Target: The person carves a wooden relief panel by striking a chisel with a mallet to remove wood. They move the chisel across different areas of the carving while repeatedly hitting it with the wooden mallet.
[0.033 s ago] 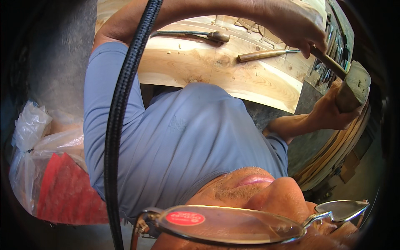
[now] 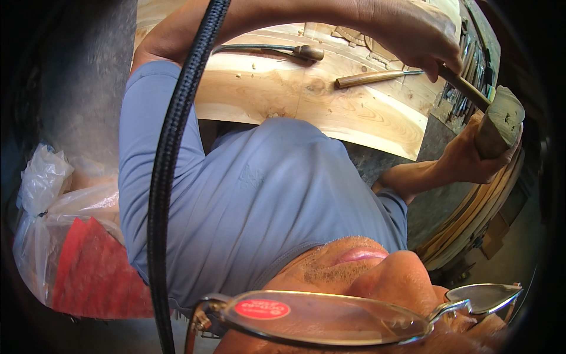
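Note:
A wooden mallet is held between my two hands at the right side. My left hand (image 2: 425, 40) reaches across the top with its fingers closed round the mallet's slim handle (image 2: 469, 90). Thick and rough, with small dark pits on its end face, the mallet's head (image 2: 504, 121) rests in my right hand (image 2: 476, 154), whose fingers wrap it from below. Near my left hand, a chisel-like carving tool (image 2: 368, 78) with a pale wooden handle and thin metal shank lies on the wooden board (image 2: 259, 91). Farther left lies a dark curved rod with a wooden knob-like end (image 2: 309, 52).
Many slim tools (image 2: 469, 62) lie in a row at the upper right. Curved wooden strips (image 2: 477, 215) are stacked below my right hand. A clear plastic bag (image 2: 44, 194) and red material (image 2: 97, 271) lie at the lower left. A black braided cable (image 2: 171, 147) crosses the view.

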`<action>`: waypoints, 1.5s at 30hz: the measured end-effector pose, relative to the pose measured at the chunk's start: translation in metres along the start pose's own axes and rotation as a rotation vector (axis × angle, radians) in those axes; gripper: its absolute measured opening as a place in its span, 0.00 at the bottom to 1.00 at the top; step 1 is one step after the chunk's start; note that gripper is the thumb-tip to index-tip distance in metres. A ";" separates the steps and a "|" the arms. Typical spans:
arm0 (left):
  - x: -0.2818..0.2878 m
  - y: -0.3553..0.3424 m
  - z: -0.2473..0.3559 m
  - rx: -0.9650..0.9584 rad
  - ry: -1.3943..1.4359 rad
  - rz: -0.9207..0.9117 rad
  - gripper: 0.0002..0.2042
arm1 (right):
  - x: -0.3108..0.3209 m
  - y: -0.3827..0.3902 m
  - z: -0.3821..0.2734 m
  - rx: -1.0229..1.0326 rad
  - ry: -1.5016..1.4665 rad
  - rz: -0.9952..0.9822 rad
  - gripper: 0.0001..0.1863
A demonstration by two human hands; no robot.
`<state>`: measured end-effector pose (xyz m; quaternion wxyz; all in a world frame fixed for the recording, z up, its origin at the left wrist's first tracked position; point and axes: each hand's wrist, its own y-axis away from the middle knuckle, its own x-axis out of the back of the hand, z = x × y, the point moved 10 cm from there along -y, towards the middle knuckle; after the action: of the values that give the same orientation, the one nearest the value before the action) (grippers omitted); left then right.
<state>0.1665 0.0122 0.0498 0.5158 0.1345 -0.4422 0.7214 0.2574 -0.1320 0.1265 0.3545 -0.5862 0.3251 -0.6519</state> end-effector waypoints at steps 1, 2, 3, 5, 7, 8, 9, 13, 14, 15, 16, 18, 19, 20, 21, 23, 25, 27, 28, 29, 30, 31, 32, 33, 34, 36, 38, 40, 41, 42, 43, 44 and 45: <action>0.003 0.000 0.003 -0.029 0.062 0.015 0.06 | 0.000 -0.002 -0.001 0.020 -0.001 0.004 0.34; 0.007 0.002 0.004 -0.053 0.122 0.030 0.06 | -0.001 -0.004 -0.004 0.042 -0.007 0.008 0.35; 0.010 0.004 0.004 -0.076 0.182 0.046 0.06 | -0.001 -0.005 -0.005 0.049 -0.029 0.015 0.35; 0.002 0.006 -0.007 -0.040 0.295 0.055 0.07 | -0.003 -0.005 -0.004 0.048 -0.059 0.023 0.35; -0.003 0.008 -0.013 -0.033 0.317 0.068 0.08 | -0.005 -0.005 0.000 0.041 -0.063 0.027 0.36; -0.002 0.009 -0.013 -0.043 0.285 0.075 0.09 | -0.005 -0.003 0.001 0.036 -0.055 0.026 0.37; -0.002 0.010 -0.012 -0.051 0.251 0.084 0.10 | -0.005 -0.005 -0.004 0.037 -0.034 0.024 0.37; 0.008 0.015 -0.016 -0.015 0.262 0.155 0.12 | -0.004 -0.008 -0.007 0.031 0.027 0.029 0.37; 0.008 0.015 -0.015 -0.028 0.239 0.151 0.12 | -0.002 -0.009 -0.007 0.020 0.054 0.034 0.36; 0.008 0.015 -0.015 -0.041 0.216 0.148 0.13 | 0.002 -0.012 -0.008 -0.004 0.095 0.045 0.37; 0.009 0.015 -0.015 -0.037 0.207 0.150 0.13 | 0.004 -0.014 -0.008 -0.027 0.136 0.056 0.38; 0.013 0.017 -0.013 -0.026 0.186 0.154 0.13 | 0.010 -0.023 0.009 -0.182 -0.241 0.196 0.40; 0.013 0.017 -0.014 0.011 0.167 0.114 0.13 | 0.012 -0.023 0.018 -0.213 -0.333 0.238 0.42; 0.013 0.016 -0.016 0.048 0.149 0.073 0.13 | 0.012 -0.021 0.028 -0.243 -0.428 0.283 0.44; 0.011 0.015 -0.017 0.085 0.132 0.031 0.13 | 0.012 -0.020 0.035 -0.270 -0.520 0.332 0.46; 0.016 0.016 -0.012 0.080 0.164 0.046 0.13 | 0.016 -0.018 0.038 -0.286 -0.548 0.383 0.47; 0.018 0.018 -0.011 0.071 0.186 0.061 0.13 | 0.021 -0.017 0.043 -0.286 -0.567 0.426 0.47; 0.018 0.018 -0.010 0.052 0.196 0.072 0.13 | 0.027 -0.019 0.033 -0.302 -0.576 0.520 0.45; 0.018 0.019 -0.010 0.066 0.194 0.076 0.13 | 0.028 -0.021 0.025 -0.317 -0.578 0.566 0.42; 0.018 0.017 -0.008 0.069 0.200 0.079 0.12 | 0.024 -0.024 0.026 -0.295 -0.512 0.487 0.40; 0.018 0.016 -0.008 0.074 0.204 0.081 0.12 | 0.019 -0.024 0.031 -0.274 -0.447 0.409 0.37; 0.017 0.016 -0.007 0.072 0.159 0.062 0.12 | 0.012 -0.025 0.020 -0.192 -0.311 0.283 0.35; 0.013 0.013 -0.006 0.060 0.117 0.037 0.12 | 0.006 -0.024 0.009 -0.096 -0.173 0.173 0.34; 0.010 0.011 -0.005 0.050 0.075 0.013 0.12 | -0.001 -0.021 0.002 -0.053 -0.107 0.085 0.33; 0.013 0.012 -0.003 0.051 0.082 0.048 0.12 | -0.009 -0.018 -0.006 -0.003 -0.049 0.001 0.33; 0.019 0.017 0.000 0.050 0.091 0.109 0.12 | -0.015 -0.016 0.001 -0.036 -0.129 0.012 0.33; 0.016 0.016 -0.007 0.030 0.170 0.093 0.13 | -0.018 -0.020 0.003 0.012 -0.123 0.038 0.34; 0.004 0.017 -0.019 -0.010 0.265 0.090 0.11 | -0.022 -0.022 0.005 0.037 -0.121 0.051 0.33; 0.002 0.016 -0.021 0.046 0.217 0.053 0.11 | -0.023 -0.021 0.005 0.051 -0.113 0.055 0.34; 0.006 0.021 -0.016 0.106 0.166 0.025 0.10 | -0.023 -0.023 0.005 0.069 -0.109 0.062 0.34; 0.006 0.022 -0.017 0.165 0.115 -0.004 0.10 | -0.022 -0.024 0.005 0.083 -0.100 0.069 0.34; 0.008 0.025 -0.016 0.146 0.078 0.032 0.09 | -0.024 -0.024 0.005 0.090 -0.108 0.085 0.34; 0.008 0.026 -0.016 0.127 0.089 0.055 0.09 | -0.023 -0.024 0.007 0.087 -0.104 0.090 0.33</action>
<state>0.1449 0.0273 0.0326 0.5052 0.1224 -0.3757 0.7672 0.2642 -0.1003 0.1351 0.4250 -0.5882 0.3035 -0.6175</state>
